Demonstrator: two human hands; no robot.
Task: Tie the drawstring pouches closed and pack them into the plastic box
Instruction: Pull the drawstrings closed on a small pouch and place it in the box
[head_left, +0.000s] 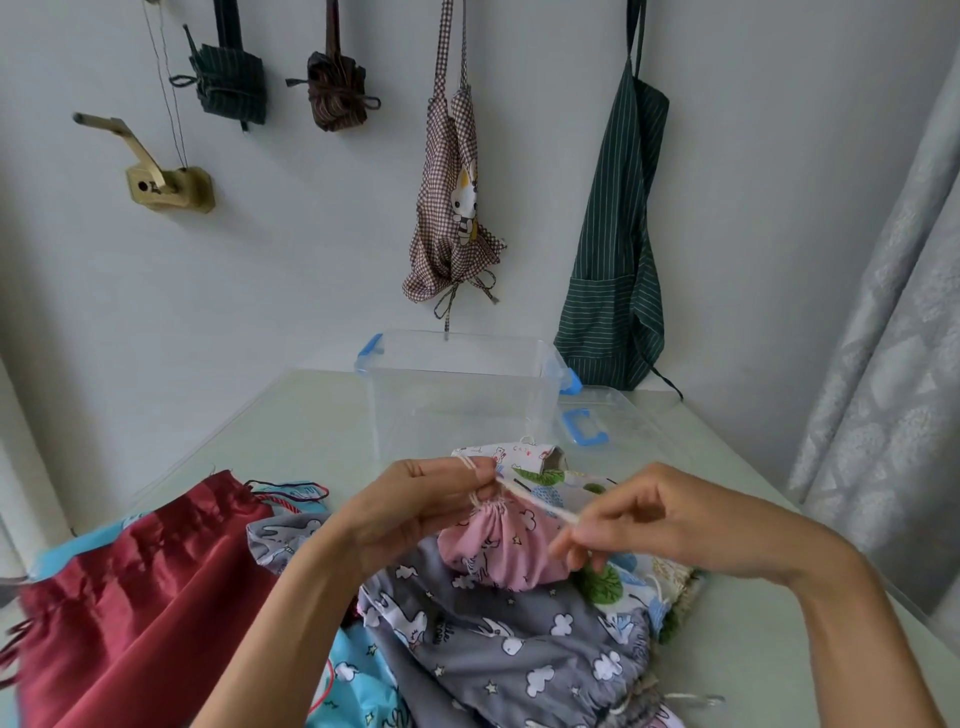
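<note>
Because the pink pouch (496, 543) is thin cotton with its neck already gathered, it looks light, soft and floppy — best taken by the cord (535, 500) or the bunched neck, not the slack body. It hangs just above the heap of other pouches at the near edge of the table (311, 415): a grey one with clouds (519, 644), a dark red satin one (135, 587) to the left that would likely be slippery, a blue one (358, 686) beneath, and a leaf-printed one (602, 582) under the right hand (649, 525). The left hand (415, 504) pinches the neck of the pink pouch with cord looped at its fingertips, while the right hand pinches the cord's free end and draws it out taut to the right. Beyond them stands the clear plastic box (462, 395) with blue latches, open — I see no pouches in it. Its lid (608, 421) lies flat just beside it on the right. On the wall behind hang 2 aprons (618, 218) and 2 folded dark bundles (228, 78).
</note>
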